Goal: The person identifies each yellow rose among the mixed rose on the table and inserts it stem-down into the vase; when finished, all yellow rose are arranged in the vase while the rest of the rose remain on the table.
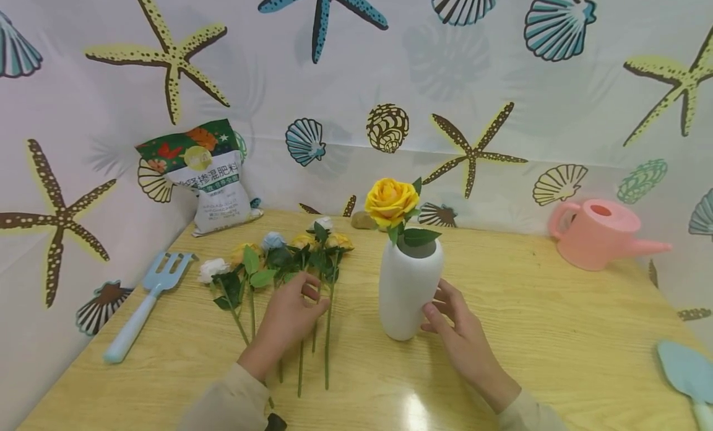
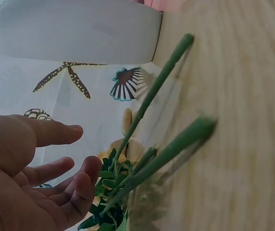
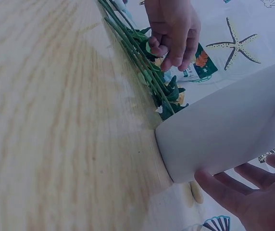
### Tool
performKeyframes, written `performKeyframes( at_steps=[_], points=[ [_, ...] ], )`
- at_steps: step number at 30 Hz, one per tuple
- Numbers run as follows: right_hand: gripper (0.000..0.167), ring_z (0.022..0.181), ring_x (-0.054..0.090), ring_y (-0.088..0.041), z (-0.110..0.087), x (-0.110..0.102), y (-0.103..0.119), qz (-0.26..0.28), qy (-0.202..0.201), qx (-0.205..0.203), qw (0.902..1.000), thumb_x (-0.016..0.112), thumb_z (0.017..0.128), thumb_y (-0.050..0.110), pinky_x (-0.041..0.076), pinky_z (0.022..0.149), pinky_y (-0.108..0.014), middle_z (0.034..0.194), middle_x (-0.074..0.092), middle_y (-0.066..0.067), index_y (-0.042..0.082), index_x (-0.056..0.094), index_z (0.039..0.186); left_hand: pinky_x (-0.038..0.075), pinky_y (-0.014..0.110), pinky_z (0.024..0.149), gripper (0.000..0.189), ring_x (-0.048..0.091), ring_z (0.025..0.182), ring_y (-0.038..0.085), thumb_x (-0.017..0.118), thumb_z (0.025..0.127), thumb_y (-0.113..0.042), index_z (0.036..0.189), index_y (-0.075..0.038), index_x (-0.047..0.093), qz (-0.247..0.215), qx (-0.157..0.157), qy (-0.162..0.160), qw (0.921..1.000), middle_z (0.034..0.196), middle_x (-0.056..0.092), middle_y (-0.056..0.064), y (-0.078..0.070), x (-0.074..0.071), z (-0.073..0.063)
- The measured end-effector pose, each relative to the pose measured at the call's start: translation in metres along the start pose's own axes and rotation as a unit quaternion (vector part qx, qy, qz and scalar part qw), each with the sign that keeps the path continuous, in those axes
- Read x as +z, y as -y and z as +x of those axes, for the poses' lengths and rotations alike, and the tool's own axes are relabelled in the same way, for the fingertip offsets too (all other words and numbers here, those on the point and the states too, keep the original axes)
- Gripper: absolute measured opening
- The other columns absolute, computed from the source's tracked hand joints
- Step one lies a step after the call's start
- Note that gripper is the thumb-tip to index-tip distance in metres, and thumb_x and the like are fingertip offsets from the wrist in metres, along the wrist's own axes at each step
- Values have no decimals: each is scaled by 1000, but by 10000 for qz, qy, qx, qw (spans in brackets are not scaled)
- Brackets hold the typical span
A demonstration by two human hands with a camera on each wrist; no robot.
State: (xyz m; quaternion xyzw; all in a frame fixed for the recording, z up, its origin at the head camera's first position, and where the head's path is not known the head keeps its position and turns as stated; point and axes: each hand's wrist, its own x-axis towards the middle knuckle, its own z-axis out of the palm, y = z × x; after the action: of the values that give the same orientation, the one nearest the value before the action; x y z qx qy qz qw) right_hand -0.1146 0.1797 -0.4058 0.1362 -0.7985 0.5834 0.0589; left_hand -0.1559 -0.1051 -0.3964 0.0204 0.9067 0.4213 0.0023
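A white vase (image 1: 409, 288) stands upright on the table with one yellow rose (image 1: 392, 202) in its mouth. My right hand (image 1: 459, 332) holds the vase low on its right side, thumb and fingers against the wall; in the right wrist view the fingers (image 3: 224, 190) lie along it. My left hand (image 1: 292, 313) is over the stems of several artificial roses (image 1: 262, 257), white, yellow and blue, laid on the table. Loosely bent, its fingers hold nothing. The left wrist view shows green stems (image 2: 161, 163) beside that hand (image 2: 41, 173), apart from its fingers.
A light blue hand fork (image 1: 139, 313) lies at the left, with a fertilizer bag (image 1: 223, 199) behind it. At the back right stands a pink watering can (image 1: 598, 233). A blue trowel (image 1: 687, 369) is at the right edge. Patterned cloth (image 1: 356, 78) hangs behind the table.
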Motion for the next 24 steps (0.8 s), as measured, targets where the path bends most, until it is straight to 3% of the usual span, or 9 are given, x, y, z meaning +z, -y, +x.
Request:
performKeyframes(
  at_steps=[5, 10, 15, 18, 24],
  points=[
    [48, 125, 57, -48, 1, -1, 0, 13, 14, -3, 10000, 51, 106, 14, 61, 85, -40, 141, 52, -27, 4, 36, 151, 53, 33, 65, 40, 65, 80, 18, 78, 89, -17, 123, -3, 62, 173, -8, 199, 9997, 96, 68, 8, -3, 11, -2],
    [49, 125, 57, -47, 1, -2, 1, -6, 30, 39, 10000, 51, 106, 15, 61, 85, -40, 140, 53, -27, 5, 35, 151, 51, 34, 64, 41, 60, 71, 15, 80, 87, -14, 121, -2, 60, 631, 214, 455, 9967, 83, 68, 4, -6, 16, -6],
    [49, 125, 57, -46, 1, -2, 1, 7, 19, 93, 10000, 51, 106, 15, 61, 85, -41, 140, 53, -27, 5, 35, 152, 42, 28, 54, 42, 50, 56, 12, 79, 85, -8, 120, 2, 59, 1023, 480, 524, 9922, 66, 59, 1, -10, 21, -8],
    [50, 124, 57, -46, 1, -2, 1, 15, 5, 134, 9999, 51, 106, 15, 61, 86, -41, 140, 53, -27, 4, 34, 152, 38, 25, 49, 42, 46, 51, 12, 77, 85, -4, 123, 5, 58, 1193, 474, 500, 9905, 61, 54, 1, -13, 23, -9],
    [51, 125, 57, -45, 1, -3, 1, 70, -6, 175, 9998, 52, 106, 16, 61, 86, -40, 141, 52, -26, 5, 34, 152, 43, 26, 50, 53, 52, 52, 12, 74, 87, 0, 135, 6, 53, 758, 183, 408, 9961, 68, 62, 3, -21, 16, -8]
  ],
)
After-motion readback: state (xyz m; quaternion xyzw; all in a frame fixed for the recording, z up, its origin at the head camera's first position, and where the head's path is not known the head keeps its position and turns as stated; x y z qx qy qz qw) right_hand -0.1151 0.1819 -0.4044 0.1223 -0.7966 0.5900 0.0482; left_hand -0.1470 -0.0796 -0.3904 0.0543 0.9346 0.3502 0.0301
